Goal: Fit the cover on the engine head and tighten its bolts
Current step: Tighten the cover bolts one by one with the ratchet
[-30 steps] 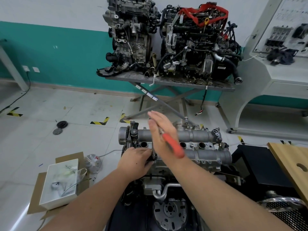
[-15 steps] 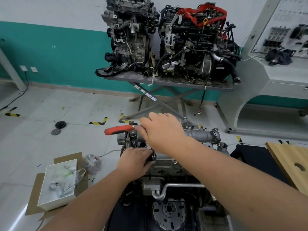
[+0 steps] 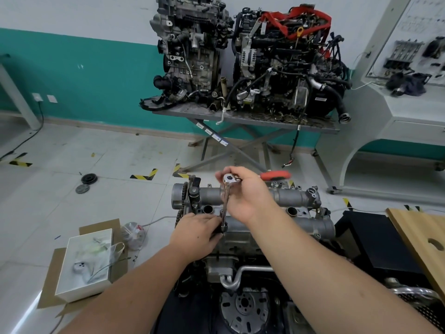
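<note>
Your right hand (image 3: 248,196) curls its fingers round the chrome head of a ratchet wrench (image 3: 243,178) at the centre of the frame, its glossy orange-red handle sticking out to the right and its thin steel extension dropping straight down. Your left hand (image 3: 197,231), just below and left, pinches the dark socket (image 3: 224,229) at the foot of that extension, on the near edge of the cover (image 3: 296,196). The cover is dull cast grey metal, two rounded tubes side by side with round holes between them, sitting on the engine head (image 3: 240,242) in the lower middle. The floor (image 3: 96,165) is pale scuffed tile with yellow-and-black tape marks. At lower left, a white box (image 3: 84,263) lies on flat brown cardboard. In the upper half, two grimy engines crowd a grey steel table (image 3: 240,116) against a teal-and-white wall (image 3: 96,75). A pale wooden board (image 3: 421,237) shows at the right edge.
</note>
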Motion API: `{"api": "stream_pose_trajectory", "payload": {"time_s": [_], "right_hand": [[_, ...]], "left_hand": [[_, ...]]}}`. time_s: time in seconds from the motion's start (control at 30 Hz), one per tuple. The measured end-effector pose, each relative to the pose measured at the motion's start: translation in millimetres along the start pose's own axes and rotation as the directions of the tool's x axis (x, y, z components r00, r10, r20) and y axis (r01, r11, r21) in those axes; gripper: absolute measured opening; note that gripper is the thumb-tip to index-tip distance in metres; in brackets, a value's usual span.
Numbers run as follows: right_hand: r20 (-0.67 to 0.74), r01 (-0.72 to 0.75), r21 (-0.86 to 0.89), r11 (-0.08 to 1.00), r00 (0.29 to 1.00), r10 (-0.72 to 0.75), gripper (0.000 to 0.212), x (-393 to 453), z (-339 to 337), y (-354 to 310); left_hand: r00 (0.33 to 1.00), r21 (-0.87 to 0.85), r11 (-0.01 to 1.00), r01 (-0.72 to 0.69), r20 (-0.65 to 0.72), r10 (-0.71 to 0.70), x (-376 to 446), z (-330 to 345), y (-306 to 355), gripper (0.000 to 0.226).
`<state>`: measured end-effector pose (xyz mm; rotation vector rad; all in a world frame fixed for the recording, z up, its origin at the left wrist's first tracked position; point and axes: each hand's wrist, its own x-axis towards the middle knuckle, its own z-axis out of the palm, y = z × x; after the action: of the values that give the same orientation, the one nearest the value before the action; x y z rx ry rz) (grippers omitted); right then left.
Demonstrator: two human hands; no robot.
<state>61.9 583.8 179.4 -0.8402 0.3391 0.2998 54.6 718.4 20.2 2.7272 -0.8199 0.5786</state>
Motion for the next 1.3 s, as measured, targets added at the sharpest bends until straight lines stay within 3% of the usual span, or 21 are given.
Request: {"api": "stream_pose_trajectory", "payload": {"time_s": [0.07,0.13,0.17,0.2,0.23,0.27,0.33,0.4,0.47,0.53,0.6,0.7,0.97,1.07,1.1,1.13,1.17,1.2,1.23,1.27,1.3], "right_hand": [[-0.081,0.125,0.043,0.991,0.989,-0.121,0.018,3.3,-3.3,5.0],[-0.087,0.284,-0.164,0.945,0.950,-0.301,0.027,6.0,-8.6,15.4],[-0.030,0.375,-0.334,0.865,0.913,-0.408,0.029,4.7,-11.0,23.1],[0.078,0.491,-0.502,0.712,0.846,-0.528,0.026,2.3,-13.6,31.2],[0.232,0.622,-0.620,0.478,0.728,-0.646,0.024,1.7,-18.9,38.3],[0.401,0.720,-0.667,0.190,0.563,-0.723,0.025,5.2,-26.1,42.8],[0.674,0.718,-0.615,-0.326,0.265,-0.689,0.025,14.2,-35.3,45.6],[0.780,0.607,-0.559,-0.565,0.156,-0.605,0.031,14.5,-32.0,44.6],[0.827,0.526,-0.531,-0.664,0.150,-0.542,0.033,11.8,-24.8,39.4],[0.859,0.454,-0.508,-0.732,0.199,-0.472,0.028,9.6,-20.1,34.6],[0.853,0.389,-0.515,-0.764,0.326,-0.409,0.019,6.1,-16.0,28.3],[0.773,0.301,-0.547,-0.781,0.540,-0.332,0.035,0.1,-9.1,17.0],[0.574,0.251,-0.575,-0.778,0.801,-0.166,0.027,-5.5,14.7,-5.1],[0.415,0.212,-0.717,-0.664,0.895,-0.163,0.029,-4.8,21.1,-16.3],[0.332,0.211,-0.826,-0.523,0.932,-0.148,0.029,-4.8,21.2,-18.9],[0.240,0.199,-0.938,-0.285,0.964,-0.116,0.024,-4.1,20.0,-19.8],[0.149,0.151,-0.988,0.034,0.987,-0.061,0.018,-4.2,18.8,-18.7],[0.078,0.065,-0.923,0.380,0.997,0.018,0.013,-5.1,16.9,-15.8],[0.055,-0.011,-0.735,0.677,0.996,0.076,0.011,-5.0,14.7,-11.8],[0.048,-0.045,-0.495,0.868,0.996,0.079,0.010,-3.0,11.8,-7.0],[0.026,-0.034,-0.268,0.963,0.999,0.042,0.013,-0.4,8.8,-1.6]], "left_hand": [[1.000,-0.002,1.000,0.000,0.002,0.000,-0.8,2.3,-1.6,0.024],[1.000,0.002,1.000,-0.001,0.011,0.001,-1.6,4.4,-3.3,0.022],[1.000,-0.001,1.000,-0.007,0.006,0.007,-1.8,5.2,-3.9,0.020],[1.000,-0.011,1.000,-0.016,-0.009,0.016,-1.5,5.5,-3.6,0.018],[0.999,-0.034,0.999,-0.027,-0.031,0.026,-0.5,5.0,-3.4,0.015],[0.998,-0.055,0.998,-0.031,-0.061,0.028,0.7,4.3,-2.8,0.015],[0.997,-0.046,0.999,-0.007,-0.076,0.004,0.7,8.1,-2.1,0.027],[0.999,-0.051,0.998,0.022,-0.030,-0.024,1.3,12.6,-4.6,0.037],[1.000,-0.133,0.991,0.005,0.026,-0.001,2.8,10.0,-4.9,0.022],[0.999,-0.145,0.989,-0.027,-0.031,0.023,4.0,5.6,-2.7,0.008],[0.999,-0.093,0.996,-0.008,-0.043,0.004,2.5,4.3,-2.3,0.010],[0.999,-0.045,0.999,0.002,-0.033,-0.004,-1.4,7.0,-4.0,0.015],[0.999,0.005,1.000,-0.016,-0.030,0.016,-0.6,0.5,-0.1,0.025],[1.000,-0.039,0.999,-0.001,-0.022,0.001,-1.2,1.4,-0.2,0.024],[1.000,-0.044,0.999,0.000,-0.022,-0.001,-1.3,2.1,-1.0,0.022],[1.000,-0.044,0.999,0.002,-0.017,-0.003,-1.4,2.6,-1.5,0.019],[1.000,-0.041,0.999,0.003,-0.013,-0.003,-1.3,2.9,-1.8,0.017],[1.000,-0.035,0.999,0.002,-0.012,-0.002,-0.9,3.1,-2.1,0.016],[1.000,-0.026,1.000,-0.001,-0.015,0.000,-0.5,3.7,-2.5,0.018],[1.000,-0.017,1.000,-0.002,-0.015,0.001,-0.3,3.9,-2.7,0.019],[1.000,-0.004,1.000,-0.002,-0.013,0.002,-0.5,4.3,-2.9,0.020]]}}
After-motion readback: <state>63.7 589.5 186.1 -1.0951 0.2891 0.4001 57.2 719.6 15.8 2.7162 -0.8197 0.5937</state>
